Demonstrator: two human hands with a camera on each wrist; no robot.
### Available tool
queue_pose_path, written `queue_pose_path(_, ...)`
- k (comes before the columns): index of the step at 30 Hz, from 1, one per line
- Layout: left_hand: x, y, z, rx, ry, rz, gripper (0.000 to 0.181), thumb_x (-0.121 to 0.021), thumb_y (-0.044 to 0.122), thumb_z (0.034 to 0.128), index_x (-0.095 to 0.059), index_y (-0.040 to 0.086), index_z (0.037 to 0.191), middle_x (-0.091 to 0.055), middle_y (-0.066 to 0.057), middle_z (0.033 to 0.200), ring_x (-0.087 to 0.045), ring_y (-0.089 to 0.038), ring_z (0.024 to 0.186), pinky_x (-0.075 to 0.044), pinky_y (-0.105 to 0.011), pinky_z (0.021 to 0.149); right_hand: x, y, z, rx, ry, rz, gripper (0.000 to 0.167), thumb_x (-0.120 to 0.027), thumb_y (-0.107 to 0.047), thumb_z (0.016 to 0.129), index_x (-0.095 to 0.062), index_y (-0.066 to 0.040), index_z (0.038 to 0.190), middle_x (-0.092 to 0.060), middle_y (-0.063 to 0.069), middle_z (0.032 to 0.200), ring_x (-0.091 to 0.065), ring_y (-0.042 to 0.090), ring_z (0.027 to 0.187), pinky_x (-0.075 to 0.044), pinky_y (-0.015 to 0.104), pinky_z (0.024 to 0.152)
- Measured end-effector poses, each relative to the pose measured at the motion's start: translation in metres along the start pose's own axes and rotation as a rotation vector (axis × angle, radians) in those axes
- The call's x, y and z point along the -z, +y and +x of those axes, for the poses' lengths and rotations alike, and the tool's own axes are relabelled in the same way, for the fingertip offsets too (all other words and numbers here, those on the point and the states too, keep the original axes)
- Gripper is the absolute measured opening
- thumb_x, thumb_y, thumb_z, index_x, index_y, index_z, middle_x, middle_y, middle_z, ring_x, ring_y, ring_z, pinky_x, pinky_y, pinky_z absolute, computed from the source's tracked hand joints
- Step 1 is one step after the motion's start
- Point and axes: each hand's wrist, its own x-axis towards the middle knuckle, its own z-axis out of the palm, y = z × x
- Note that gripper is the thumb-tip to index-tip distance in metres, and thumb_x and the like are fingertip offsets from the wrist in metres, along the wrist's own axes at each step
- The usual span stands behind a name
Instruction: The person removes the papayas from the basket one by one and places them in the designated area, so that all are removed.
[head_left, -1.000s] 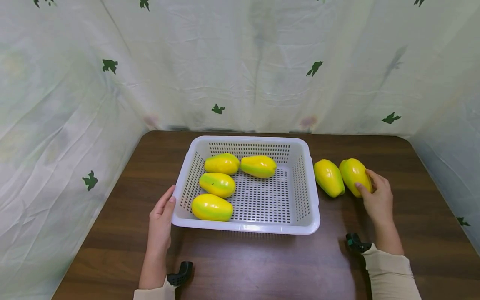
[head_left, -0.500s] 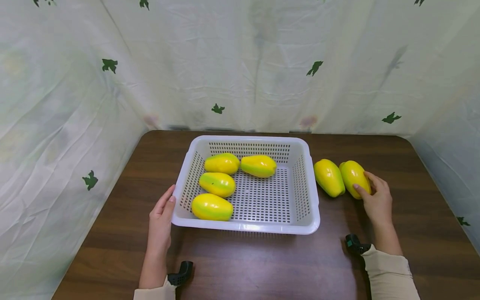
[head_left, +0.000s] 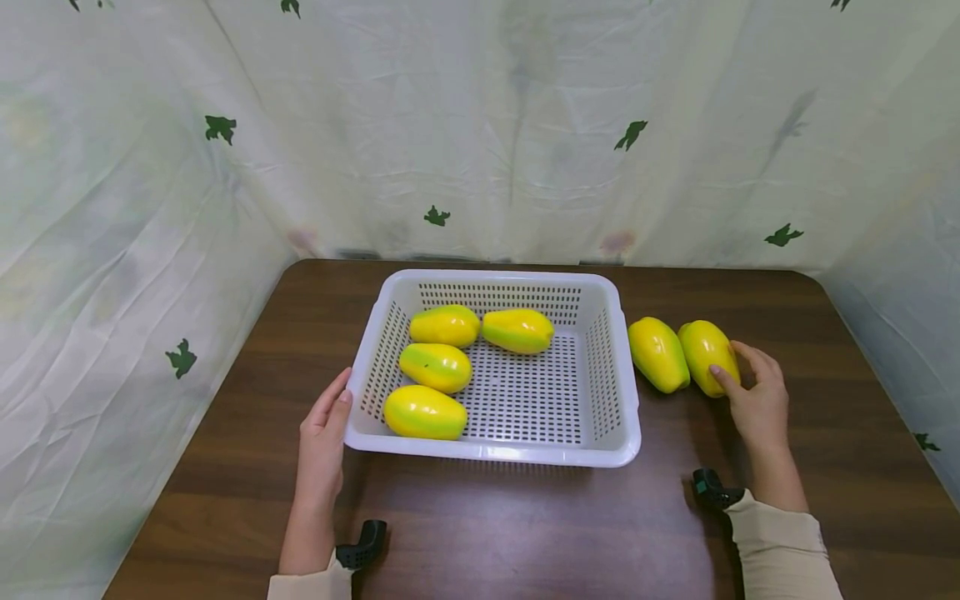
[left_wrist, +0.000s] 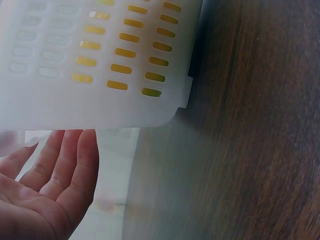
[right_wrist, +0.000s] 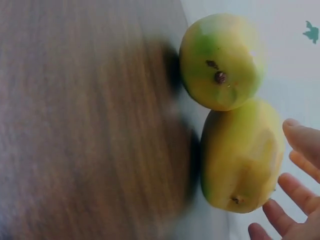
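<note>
In the head view, my left hand (head_left: 321, 442) rests against the left side of a white perforated plastic basket (head_left: 495, 454), its fingers along the rim and outer wall. The left wrist view shows those fingers (left_wrist: 87, 155) slightly bent and not wrapped round the basket (left_wrist: 90, 107). Beyond the basket's right side, my right hand (head_left: 759, 402) touches the outer of two yellow papayas (head_left: 707, 357) lying on the table. The right wrist view has its fingers spread beside this papaya (right_wrist: 242, 160). The inner papaya (head_left: 657, 354) lies right next to it.
Inside the basket, several more yellow-green papayas lie at the left and back, among them one papaya (head_left: 517, 331) at back middle. The brown wooden table (head_left: 487, 533) ends at a pale curtain (head_left: 525, 125) with green leaf shapes.
Over the last second my right hand and the outer papaya have shifted very slightly toward me. The left hand and the basket stay where they were.
</note>
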Motion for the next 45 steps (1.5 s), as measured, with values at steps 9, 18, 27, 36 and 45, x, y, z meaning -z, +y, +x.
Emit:
queue_pose_path(9, 0.0, -0.001, 0.0, -0.005, 0.013, 0.0, 0.043, -0.048, 0.037, 0.0917, -0.047, 0.023, 0.132, -0.043, 0.002, 0.135, -0.045, -0.018, 0.117, -0.044, -0.024, 0.085, 0.003, -0.016, -0.001, 0.079, 0.064, 0.039, 0.047, -0.06, -0.015, 0.087, -0.046, -0.005, 0.131, -0.039, 0.013, 0.133, -0.034, 0.03, 0.122, -0.025, 0.042, 0.103)
queue_pose_path(18, 0.0, -0.001, -0.001, -0.004, 0.018, 0.001, 0.043, -0.048, 0.039, 0.091, -0.047, 0.024, 0.132, -0.043, 0.004, 0.134, -0.045, -0.017, 0.116, -0.043, -0.025, 0.085, 0.005, -0.04, -0.001, 0.151, 0.07, 0.053, 0.051, -0.061, -0.014, 0.085, -0.043, -0.007, 0.133, -0.04, 0.009, 0.131, -0.038, 0.024, 0.12, -0.029, 0.028, 0.101)
queue_pose_path(27, 0.0, -0.001, 0.0, 0.013, 0.014, -0.001, 0.045, -0.048, 0.038, 0.0913, -0.045, 0.022, 0.133, -0.043, 0.003, 0.135, -0.045, -0.018, 0.116, -0.044, -0.025, 0.084, 0.005, -0.073, -0.001, 0.283, 0.077, 0.075, 0.051, -0.062, -0.007, 0.083, -0.045, -0.007, 0.132, -0.043, 0.008, 0.129, -0.04, 0.021, 0.117, -0.03, 0.025, 0.1)
queue_pose_path(36, 0.0, -0.001, 0.0, 0.007, 0.019, -0.013, 0.045, -0.048, 0.038, 0.0913, -0.046, 0.021, 0.133, -0.043, 0.002, 0.134, -0.046, -0.019, 0.115, -0.045, -0.024, 0.083, 0.001, -0.105, -0.005, 0.381, 0.071, 0.134, 0.053, -0.065, -0.003, 0.08, -0.047, -0.007, 0.13, -0.045, 0.006, 0.127, -0.042, 0.016, 0.115, -0.032, 0.024, 0.099)
queue_pose_path(45, 0.0, -0.001, 0.0, 0.01, 0.014, -0.015, 0.045, -0.047, 0.036, 0.0923, -0.045, 0.018, 0.134, -0.043, 0.0, 0.135, -0.045, -0.02, 0.115, -0.045, -0.022, 0.081, -0.01, -0.134, -0.002, 0.495, 0.053, 0.165, 0.056, -0.067, 0.004, 0.075, -0.048, -0.002, 0.127, -0.046, 0.012, 0.125, -0.043, 0.02, 0.114, -0.033, 0.025, 0.098)
